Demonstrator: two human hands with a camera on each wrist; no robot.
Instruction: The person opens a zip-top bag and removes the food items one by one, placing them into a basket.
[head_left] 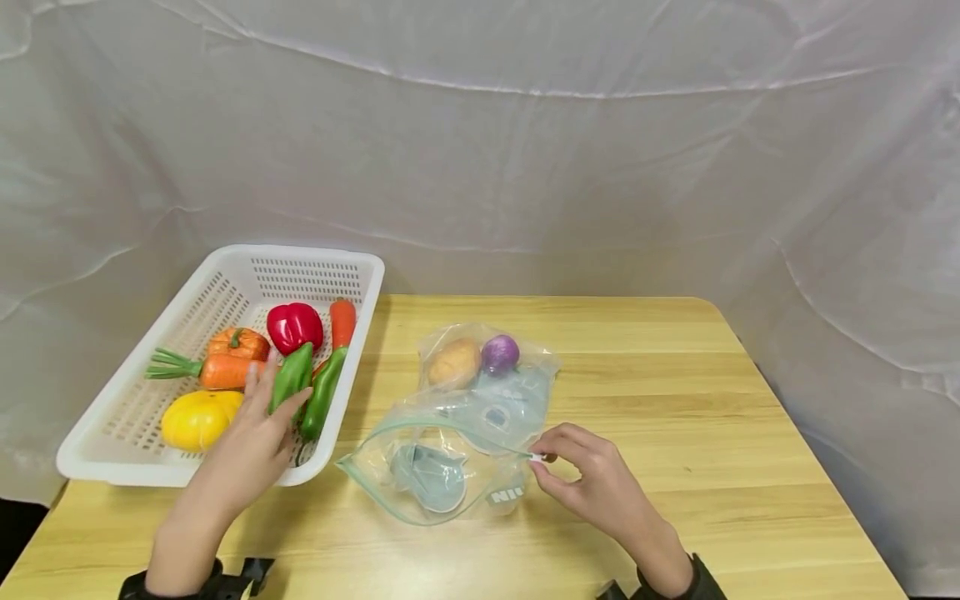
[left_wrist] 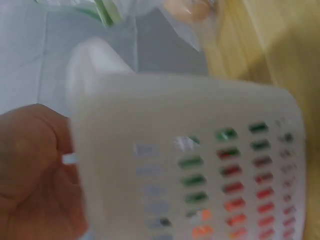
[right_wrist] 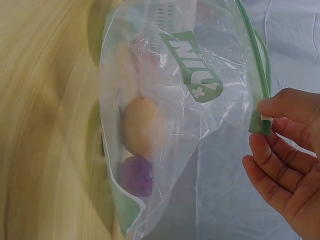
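Note:
Above the white basket (head_left: 82,442), my left hand (head_left: 251,442) reaches in with spread fingers, next to a green pepper (head_left: 292,379); its thumb lies across the pepper's lower end in the head view. The basket's wall hides those fingertips in the left wrist view. My right hand (head_left: 600,475) pinches the slider end of a clear zip bag (head_left: 480,417) between thumb and index finger. The bag's mouth gapes open toward me, edged by a green zip strip (right_wrist: 255,55). Inside lie a potato (head_left: 454,364) and a purple onion (head_left: 500,355).
Also in the basket are a red bell pepper (head_left: 295,327), an orange pumpkin (head_left: 238,343), a carrot with green leaves (head_left: 225,372), a yellow pumpkin (head_left: 198,421), another carrot (head_left: 342,322) and a long green chili (head_left: 324,396). A grey curtain (head_left: 525,167) hangs behind the wooden table (head_left: 675,375).

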